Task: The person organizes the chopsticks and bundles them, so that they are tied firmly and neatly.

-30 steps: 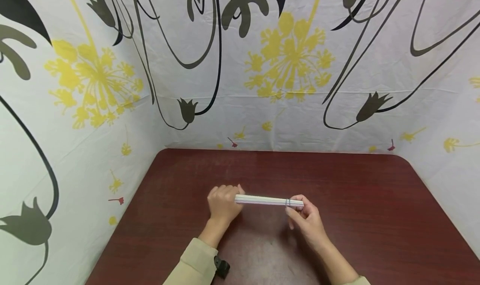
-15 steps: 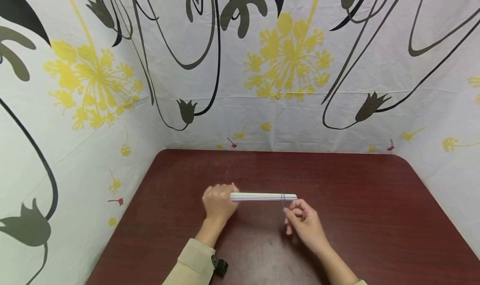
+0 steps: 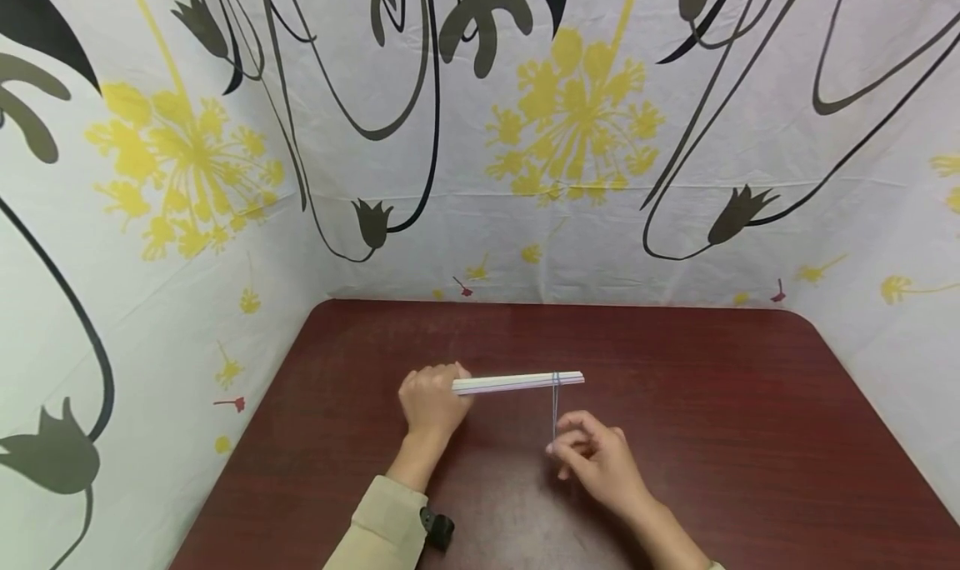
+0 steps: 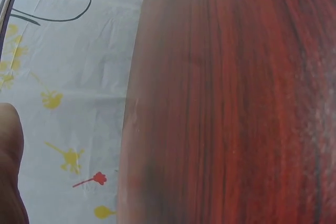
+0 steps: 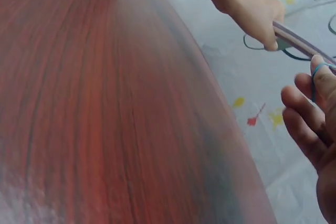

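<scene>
My left hand (image 3: pixel 431 399) grips one end of a slim bundle of white sticks or strips (image 3: pixel 510 382), held crosswise above the table. Near the bundle's right end a thin blue band, looking like a rubber band (image 3: pixel 555 407), loops round it. My right hand (image 3: pixel 600 462) pinches that band between thumb and fingers, below the bundle, and stretches it down toward me. In the right wrist view the blue band (image 5: pixel 313 85) runs over the fingertips, with the bundle (image 5: pixel 296 40) just beyond. Only the bundle's banded part (image 4: pixel 7 9) shows at the left wrist view's upper left edge.
A dark red wood-grain table (image 3: pixel 712 403) lies under both hands. White cloth with grey, black and yellow flower prints (image 3: pixel 487 153) hangs behind it and along its sides. A small black device (image 3: pixel 438 530) sits at the left sleeve cuff (image 3: pixel 390 512).
My right hand has left the bundle's end and pulled the blue band down and toward me, stretching it. The left hand has shifted slightly left, and the bundle's free end has tipped up.
</scene>
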Demonstrator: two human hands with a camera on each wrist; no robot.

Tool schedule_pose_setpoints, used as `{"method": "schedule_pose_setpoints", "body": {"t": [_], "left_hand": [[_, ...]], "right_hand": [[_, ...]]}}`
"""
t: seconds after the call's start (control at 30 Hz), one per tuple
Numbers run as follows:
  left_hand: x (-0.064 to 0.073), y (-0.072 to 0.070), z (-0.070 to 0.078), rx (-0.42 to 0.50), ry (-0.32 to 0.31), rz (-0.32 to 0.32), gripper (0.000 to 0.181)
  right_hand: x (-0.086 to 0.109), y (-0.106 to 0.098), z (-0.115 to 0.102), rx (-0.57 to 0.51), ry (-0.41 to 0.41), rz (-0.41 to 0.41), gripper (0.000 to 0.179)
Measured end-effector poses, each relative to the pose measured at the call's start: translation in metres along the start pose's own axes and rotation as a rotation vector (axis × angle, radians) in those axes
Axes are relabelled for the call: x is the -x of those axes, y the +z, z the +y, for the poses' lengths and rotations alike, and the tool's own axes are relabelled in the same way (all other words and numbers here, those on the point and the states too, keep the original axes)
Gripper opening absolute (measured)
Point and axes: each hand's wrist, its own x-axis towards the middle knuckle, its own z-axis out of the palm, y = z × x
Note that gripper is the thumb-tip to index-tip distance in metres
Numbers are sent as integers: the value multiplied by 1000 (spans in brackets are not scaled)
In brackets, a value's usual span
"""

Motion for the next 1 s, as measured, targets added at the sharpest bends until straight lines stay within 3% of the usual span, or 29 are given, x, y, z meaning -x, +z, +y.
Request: {"method": "schedule_pose_setpoints", "body": {"t": [0.07,0.2,0.27,0.37,0.43,0.53,0.63,0.77,0.87,1.0], "left_hand": [[0,0,1,-6,-14,-29,39],[0,-1,2,-8,-40,-86,39],[0,-2,2,-10,-51,-120,39],[1,-3,3,-13,-61,-162,40],[2,-3,3,-11,-65,-168,40],[1,-3,4,-7,-62,-136,40],[0,-3,6,-14,-49,-87,40],[-1,-3,10,-20,-20,-37,39],[-2,-4,15,-5,6,-20,39],[-1,-6,17,19,29,-8,38]], "right_hand": [[-2,2,0,57,-83,9,27],[-5,6,0,218,-274,-41,11],[-5,7,-1,330,-346,-78,22],[-4,10,-4,413,-353,-113,50],[-2,12,-6,372,-304,-100,66],[0,17,-6,175,-212,19,73],[2,21,-9,-52,-40,186,75],[1,25,-14,-289,242,367,60],[-2,25,-15,-384,339,403,45],[-6,17,-13,-432,337,348,17]]}}
